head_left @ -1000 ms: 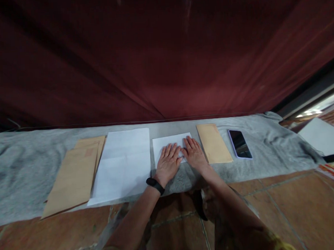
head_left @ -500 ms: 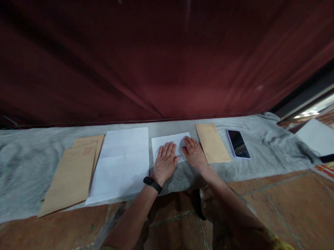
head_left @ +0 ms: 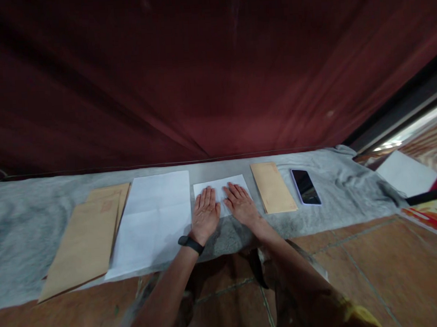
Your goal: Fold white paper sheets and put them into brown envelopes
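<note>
A: Where is the small white folded sheet of paper [head_left: 219, 184], and what do the hands do?

B: It lies on the grey fleece cloth [head_left: 24, 227] that is spread on the brown tiled floor [head_left: 355, 254], directly in front of the person. The left hand [head_left: 204, 210] and the right hand [head_left: 240, 204] both lie open on it, palms down and fingers together. They press it flat and grip nothing. A black wristband [head_left: 189, 244] is on the left wrist.

A: How will this paper handle?

B: I think it is very light and thin, and it bends and creases easily. On the soft cloth it should not slide much. I would take it at a free corner or at the far edge at 12 o'clock, because the hands cover the near part.

A: How many things do you count?

B: Three long brown paper envelopes: two overlapping [head_left: 83, 239] far out at 9 o'clock and one single brown envelope [head_left: 273, 187] at 3 o'clock. One large white flat sheet [head_left: 151, 216] lies just beside the small one at 9 o'clock; whether more sheets are under it, I cannot tell. One dark smartphone with pale edge [head_left: 305, 186] lies beyond the single envelope at 3 o'clock. One more white sheet [head_left: 405, 173] is well apart, also at 3 o'clock. A dark red curtain [head_left: 199, 76] hangs at 12 o'clock.
</note>
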The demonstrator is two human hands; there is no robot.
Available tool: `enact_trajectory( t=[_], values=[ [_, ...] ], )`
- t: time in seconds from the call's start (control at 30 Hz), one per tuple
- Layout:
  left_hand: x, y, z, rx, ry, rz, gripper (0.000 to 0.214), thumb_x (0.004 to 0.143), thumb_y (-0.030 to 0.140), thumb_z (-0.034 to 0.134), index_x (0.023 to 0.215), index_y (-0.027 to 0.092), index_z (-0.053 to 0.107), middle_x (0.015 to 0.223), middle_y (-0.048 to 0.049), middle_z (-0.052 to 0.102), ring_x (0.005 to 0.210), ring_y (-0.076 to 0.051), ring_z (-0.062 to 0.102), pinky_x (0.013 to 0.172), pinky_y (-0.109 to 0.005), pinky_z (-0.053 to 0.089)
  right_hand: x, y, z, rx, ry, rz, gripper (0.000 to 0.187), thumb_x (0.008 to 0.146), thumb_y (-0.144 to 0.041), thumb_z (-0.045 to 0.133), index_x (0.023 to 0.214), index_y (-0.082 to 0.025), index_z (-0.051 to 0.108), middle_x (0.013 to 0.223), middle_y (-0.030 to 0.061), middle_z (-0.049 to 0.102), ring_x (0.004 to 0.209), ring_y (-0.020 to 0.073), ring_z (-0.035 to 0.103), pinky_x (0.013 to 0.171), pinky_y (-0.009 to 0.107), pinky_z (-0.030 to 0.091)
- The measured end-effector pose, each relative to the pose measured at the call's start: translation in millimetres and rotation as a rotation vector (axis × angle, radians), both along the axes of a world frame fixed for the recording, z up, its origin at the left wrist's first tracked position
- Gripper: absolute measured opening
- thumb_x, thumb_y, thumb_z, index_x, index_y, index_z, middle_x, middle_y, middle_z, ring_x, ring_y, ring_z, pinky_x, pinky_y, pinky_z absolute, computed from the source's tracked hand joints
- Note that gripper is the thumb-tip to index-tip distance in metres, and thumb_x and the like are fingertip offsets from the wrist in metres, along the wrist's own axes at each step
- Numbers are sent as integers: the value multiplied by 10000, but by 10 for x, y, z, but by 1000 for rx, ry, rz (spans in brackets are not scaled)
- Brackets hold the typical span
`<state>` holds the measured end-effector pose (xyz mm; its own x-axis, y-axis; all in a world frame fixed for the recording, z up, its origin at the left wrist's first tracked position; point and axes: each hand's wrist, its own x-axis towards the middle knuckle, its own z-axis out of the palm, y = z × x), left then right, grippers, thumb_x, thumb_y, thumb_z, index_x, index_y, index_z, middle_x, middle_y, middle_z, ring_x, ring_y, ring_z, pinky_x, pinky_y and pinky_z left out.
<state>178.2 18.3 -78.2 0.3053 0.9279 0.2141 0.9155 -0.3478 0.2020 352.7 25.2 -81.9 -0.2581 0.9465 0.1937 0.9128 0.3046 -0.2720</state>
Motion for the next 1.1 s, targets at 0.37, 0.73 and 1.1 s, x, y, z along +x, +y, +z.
enact_trajectory(
  t=[0.37,0.73,1.1],
  values=[
    [-56,18,-17,-14,-17,149,611,981,276,360,1516,-19,379,1602,-240,361,1525,-312,291,1233,-499,289,151,-46,-42,67,-81,-234,627,1026,-454,476,1529,-84,426,1600,223,371,1464,334,387,1181,491,323],
    [-3,4,26,15,7,183,589,961,231,366,1480,-43,424,1567,-266,408,1497,-336,345,1215,-502,317,234,12,222,-12,-9,-371,526,979,-270,484,1459,-54,488,1340,214,639,1191,296,614,1018,388,457],
    [3,16,56,-34,-60,180,602,958,231,351,1503,-19,399,1588,-272,365,1504,-358,325,1198,-548,321,281,43,278,-169,147,-471,252,978,-282,500,1105,-139,664,1023,146,718,1010,252,684,874,319,492]
  ],
)
